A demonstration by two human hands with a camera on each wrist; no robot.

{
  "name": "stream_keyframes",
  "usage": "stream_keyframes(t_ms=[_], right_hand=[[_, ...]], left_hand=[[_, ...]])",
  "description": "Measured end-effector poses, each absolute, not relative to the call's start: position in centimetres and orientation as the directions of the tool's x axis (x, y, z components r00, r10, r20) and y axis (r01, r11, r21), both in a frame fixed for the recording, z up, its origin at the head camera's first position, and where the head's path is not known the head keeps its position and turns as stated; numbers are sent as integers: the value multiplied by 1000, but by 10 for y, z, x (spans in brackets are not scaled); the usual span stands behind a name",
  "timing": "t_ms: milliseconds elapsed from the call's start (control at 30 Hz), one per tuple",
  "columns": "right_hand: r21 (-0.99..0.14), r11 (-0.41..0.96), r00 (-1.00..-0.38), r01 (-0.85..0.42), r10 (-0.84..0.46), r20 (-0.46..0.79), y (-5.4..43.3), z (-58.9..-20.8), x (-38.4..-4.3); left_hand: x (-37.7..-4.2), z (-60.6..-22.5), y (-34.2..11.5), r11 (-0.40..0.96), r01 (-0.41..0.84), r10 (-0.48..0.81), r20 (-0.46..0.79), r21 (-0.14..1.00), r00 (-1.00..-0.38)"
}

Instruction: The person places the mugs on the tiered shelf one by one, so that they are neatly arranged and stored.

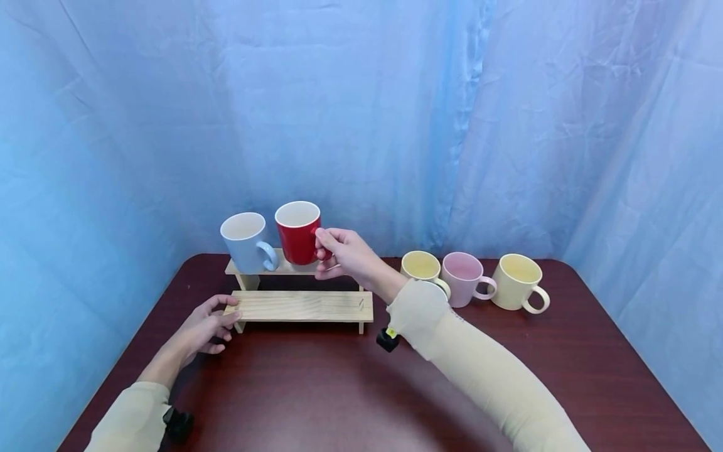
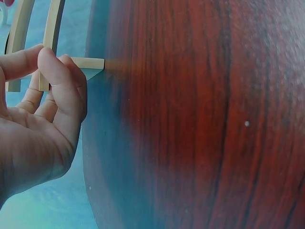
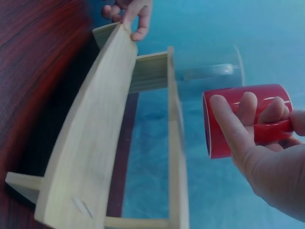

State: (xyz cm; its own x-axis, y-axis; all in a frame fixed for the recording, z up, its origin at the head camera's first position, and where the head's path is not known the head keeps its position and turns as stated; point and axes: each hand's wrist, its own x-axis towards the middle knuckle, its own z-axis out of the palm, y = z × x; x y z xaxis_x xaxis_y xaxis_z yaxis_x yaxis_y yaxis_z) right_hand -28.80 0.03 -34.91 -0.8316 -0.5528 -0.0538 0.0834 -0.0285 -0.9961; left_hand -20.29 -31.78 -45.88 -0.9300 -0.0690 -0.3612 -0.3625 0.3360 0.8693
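A red mug [image 1: 298, 237] with a white inside is upright close over the upper board of a two-tier wooden rack [image 1: 302, 306]. My right hand [image 1: 347, 254] grips it by the handle, fingers curled through and round it, as the right wrist view also shows. To its left a light blue mug [image 1: 244, 243] stands on the upper board, handle turned right. My left hand [image 1: 206, 326] pinches the left end of the lower board between thumb and fingers; in the left wrist view the fingertips [image 2: 50, 59] are at the board's edge.
Right of the rack a yellow mug [image 1: 420, 265], partly behind my right forearm, a pink mug [image 1: 460, 282] and another yellow mug [image 1: 511, 285] stand in a row on the dark red-brown table [image 1: 294, 389]. A blue curtain [image 1: 350, 113] hangs behind and along both sides.
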Motion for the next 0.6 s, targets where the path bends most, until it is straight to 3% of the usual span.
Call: stream_keyframes(t_ms=[600], right_hand=[[-994, -11, -820, 110, -567, -84, -15, -376, -297]], left_hand=[[-202, -460, -319, 329, -357, -65, -357, 874, -932]])
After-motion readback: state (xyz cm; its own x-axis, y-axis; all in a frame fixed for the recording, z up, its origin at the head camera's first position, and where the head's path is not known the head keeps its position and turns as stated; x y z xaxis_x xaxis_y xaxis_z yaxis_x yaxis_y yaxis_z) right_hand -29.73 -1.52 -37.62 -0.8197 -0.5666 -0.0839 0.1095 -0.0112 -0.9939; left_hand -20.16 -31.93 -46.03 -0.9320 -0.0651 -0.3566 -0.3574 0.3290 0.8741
